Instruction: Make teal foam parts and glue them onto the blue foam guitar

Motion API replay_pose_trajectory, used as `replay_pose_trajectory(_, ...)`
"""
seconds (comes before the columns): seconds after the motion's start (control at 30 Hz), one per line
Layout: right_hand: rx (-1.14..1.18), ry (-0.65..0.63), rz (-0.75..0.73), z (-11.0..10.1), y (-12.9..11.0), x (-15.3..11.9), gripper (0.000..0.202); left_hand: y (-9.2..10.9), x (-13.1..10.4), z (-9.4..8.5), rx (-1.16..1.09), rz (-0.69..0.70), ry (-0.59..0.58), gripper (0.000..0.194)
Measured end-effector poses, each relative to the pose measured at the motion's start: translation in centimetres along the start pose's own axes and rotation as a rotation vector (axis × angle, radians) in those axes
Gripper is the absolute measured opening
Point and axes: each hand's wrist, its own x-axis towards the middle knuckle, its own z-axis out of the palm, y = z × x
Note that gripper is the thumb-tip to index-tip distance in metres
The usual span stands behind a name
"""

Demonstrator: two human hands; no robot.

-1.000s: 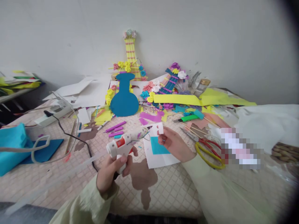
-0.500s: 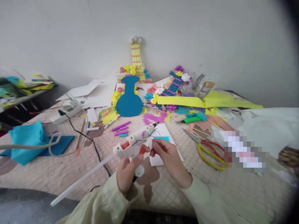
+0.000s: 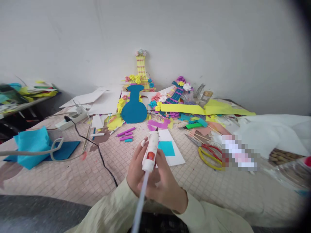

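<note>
A white glue gun (image 3: pixel 152 147) points away from me, with a long translucent glue stick (image 3: pixel 140 204) running out of its back toward me. My left hand (image 3: pixel 136 168) is closed around its left side, a small white piece (image 3: pixel 143 142) at the fingertips. On the other side my right hand (image 3: pixel 166 184) wraps the gun's handle, which the hands mostly hide. Just beyond lies a white sheet (image 3: pixel 178 155) bearing a turquoise square (image 3: pixel 167 148).
A blue guitar-shaped cutout (image 3: pixel 134 110) stands at the back. Purple rolled sticks (image 3: pixel 125 132) lie nearer. Red and yellow scissors (image 3: pixel 210 155) are at right, a power strip (image 3: pixel 70 120) with a black cable and turquoise paper (image 3: pixel 31 147) at left.
The glue gun has turned from pointing right to pointing away from me. My right hand has moved down and left onto it. The view has shifted slightly.
</note>
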Motion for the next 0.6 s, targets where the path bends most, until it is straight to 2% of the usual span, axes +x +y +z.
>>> replay_pose_trajectory(0.03,0.027,-0.010,0.010,0.4,-0.2,-0.1,0.068,0.0,0.0,0.1,0.069,0.092,0.002,0.048)
replay_pose_trajectory(0.1,0.097,0.038,0.056,1.3,-0.2,-0.5,0.063,0.3,-0.3,0.2,0.153,0.219,0.002,0.048)
replay_pose_trajectory(0.17,0.174,0.154,0.129,1.8,0.0,-1.0,0.048,0.9,-0.9,-0.1,0.199,0.240,-0.046,0.053)
replay_pose_trajectory(0.27,0.290,0.293,0.251,1.6,0.0,-2.3,0.034,2.6,-1.8,-1.8,0.270,0.110,-0.111,0.069)
replay_pose_trajectory(0.3,0.336,0.316,0.277,1.3,-0.1,-2.9,0.032,3.2,-2.0,-2.8,0.260,0.063,-0.115,0.067)
replay_pose_trajectory(0.4,0.576,0.370,0.236,0.1,-0.6,-4.5,0.035,4.7,-2.5,-6.6,0.167,0.002,-0.152,0.046)
replay_pose_trajectory(0.5,0.834,0.460,0.114,-1.4,-0.9,-5.8,0.042,4.9,-2.4,-10.2,0.180,-0.050,-0.197,0.030)
replay_pose_trajectory(0.53,0.883,0.485,0.103,-1.9,-0.9,-6.2,0.043,4.6,-2.2,-11.0,0.179,-0.068,-0.197,0.028)
replay_pose_trajectory(0.6,0.923,0.529,0.124,-3.0,-1.1,-6.9,0.044,3.8,-1.7,-11.5,0.138,-0.152,-0.287,0.027)
